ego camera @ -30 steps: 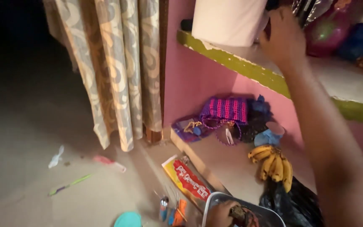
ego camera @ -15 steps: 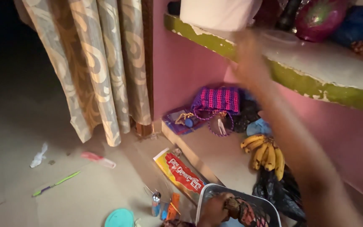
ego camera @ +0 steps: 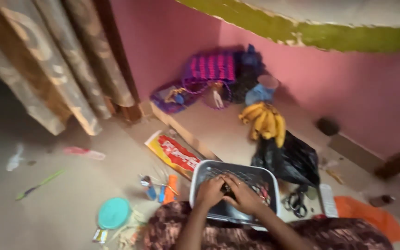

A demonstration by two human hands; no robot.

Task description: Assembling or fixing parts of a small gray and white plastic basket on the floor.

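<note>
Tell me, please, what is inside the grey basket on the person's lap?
Both hands, left hand and right hand, are inside the grey basket, closed around a small dark thing. Reddish items lie beside them. The hands cover the rest.

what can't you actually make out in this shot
- Head view: what lies in the grey basket under both hands; the left hand and right hand cover it, so the grips are unclear.
- What stands on the green shelf: cut off by the top edge.
- The small things by the teal lid: blurred and too small.
- What the black bag holds: hidden by the bag.
</note>
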